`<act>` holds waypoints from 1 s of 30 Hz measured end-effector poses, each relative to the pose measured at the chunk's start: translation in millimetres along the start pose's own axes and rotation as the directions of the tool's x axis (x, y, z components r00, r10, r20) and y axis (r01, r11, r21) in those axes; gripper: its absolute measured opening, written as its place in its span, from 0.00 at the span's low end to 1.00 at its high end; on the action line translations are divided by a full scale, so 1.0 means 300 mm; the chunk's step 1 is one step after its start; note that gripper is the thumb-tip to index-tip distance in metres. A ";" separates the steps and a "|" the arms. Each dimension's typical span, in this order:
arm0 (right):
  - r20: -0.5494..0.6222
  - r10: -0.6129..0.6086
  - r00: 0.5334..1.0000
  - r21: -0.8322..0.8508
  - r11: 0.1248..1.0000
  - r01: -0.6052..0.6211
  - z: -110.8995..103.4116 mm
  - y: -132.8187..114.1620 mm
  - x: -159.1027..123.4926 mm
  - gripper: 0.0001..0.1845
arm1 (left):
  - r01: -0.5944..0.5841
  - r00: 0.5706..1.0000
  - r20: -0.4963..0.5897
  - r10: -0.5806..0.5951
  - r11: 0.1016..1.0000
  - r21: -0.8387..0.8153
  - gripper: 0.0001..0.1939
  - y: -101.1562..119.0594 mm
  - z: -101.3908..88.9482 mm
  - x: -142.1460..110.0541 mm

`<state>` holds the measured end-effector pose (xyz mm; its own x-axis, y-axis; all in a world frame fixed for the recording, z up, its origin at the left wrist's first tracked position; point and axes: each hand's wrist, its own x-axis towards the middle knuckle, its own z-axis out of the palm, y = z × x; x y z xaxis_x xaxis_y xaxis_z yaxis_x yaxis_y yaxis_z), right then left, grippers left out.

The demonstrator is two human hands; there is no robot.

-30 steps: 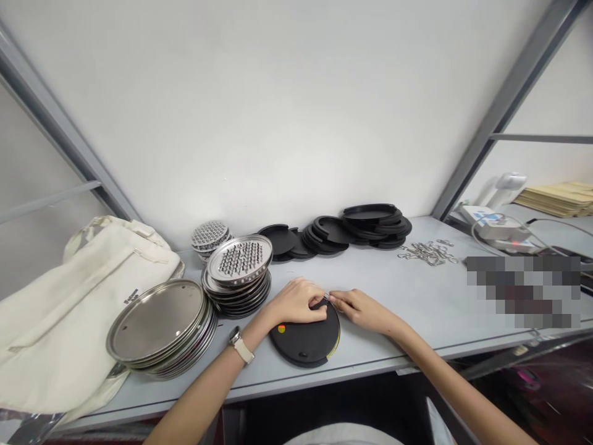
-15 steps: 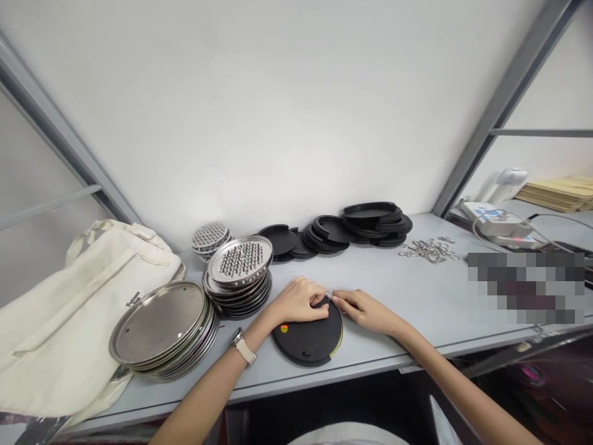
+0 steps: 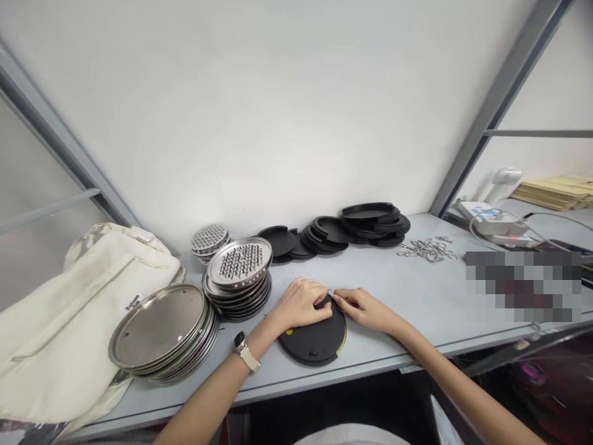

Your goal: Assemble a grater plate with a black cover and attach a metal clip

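A black round disc (image 3: pixel 312 337) lies near the table's front edge, with a yellow layer showing along its right rim and a yellow dot on its left. My left hand (image 3: pixel 303 303) rests over its upper part, fingers curled and thumb pressed on it. At the disc's far right edge, my right hand (image 3: pixel 364 308) pinches a small metal clip (image 3: pixel 330 292). My fingers partly cover the clip, so how it joins the disc is hidden.
On the left stand metal discs (image 3: pixel 160 324), a stack topped by a grater plate (image 3: pixel 239 262), smaller grater plates (image 3: pixel 209 238) and a cream bag (image 3: pixel 92 309). Black round covers (image 3: pixel 373 222) line the wall. Metal clips (image 3: pixel 428 250) lie to the right; beyond are white devices (image 3: pixel 495 221).
The black disc and my left hand have shifted slightly right. My left hand now covers more of the coloured dot. My right hand keeps its pinch at the disc's edge.
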<state>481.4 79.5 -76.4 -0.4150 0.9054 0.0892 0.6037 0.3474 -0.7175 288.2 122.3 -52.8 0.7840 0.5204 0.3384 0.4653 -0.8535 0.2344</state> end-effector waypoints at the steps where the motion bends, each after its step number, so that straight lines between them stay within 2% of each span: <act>1: -0.001 0.003 1.000 0.001 1.000 -0.003 0.001 0.003 0.001 0.20 | -0.001 1.000 -0.003 0.001 1.000 0.004 0.14 0.000 0.001 0.001; 12: 0.033 0.010 0.999 0.092 0.996 -0.013 -0.003 0.024 -0.002 0.20 | -0.033 0.999 0.009 0.033 0.999 0.016 0.13 0.007 0.007 0.001; 17: 0.064 0.015 0.998 0.178 0.984 -0.026 -0.012 0.030 -0.014 0.22 | -0.011 1.000 -0.005 0.012 0.999 0.037 0.12 -0.011 -0.002 -0.004; 21: 0.027 0.028 0.999 0.210 0.977 -0.033 -0.010 0.024 -0.021 0.22 | 0.012 1.000 0.016 -0.012 0.999 0.042 0.12 -0.027 -0.010 -0.006; 26: -0.030 0.012 0.999 0.221 0.975 -0.006 -0.002 0.007 -0.022 0.22 | 0.119 0.993 0.000 -0.119 0.990 0.075 0.07 -0.016 -0.014 -0.010; 30: -0.044 0.021 0.999 0.229 0.973 -0.010 -0.003 -0.004 -0.023 0.20 | 0.214 0.976 0.007 -0.218 0.964 0.155 0.07 -0.004 -0.017 -0.018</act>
<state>484.2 73.0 -75.3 -0.3717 0.9224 0.1048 0.4359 0.2731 -0.8576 281.3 120.6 -50.3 0.6668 0.6936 0.2728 0.6804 -0.7158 0.1568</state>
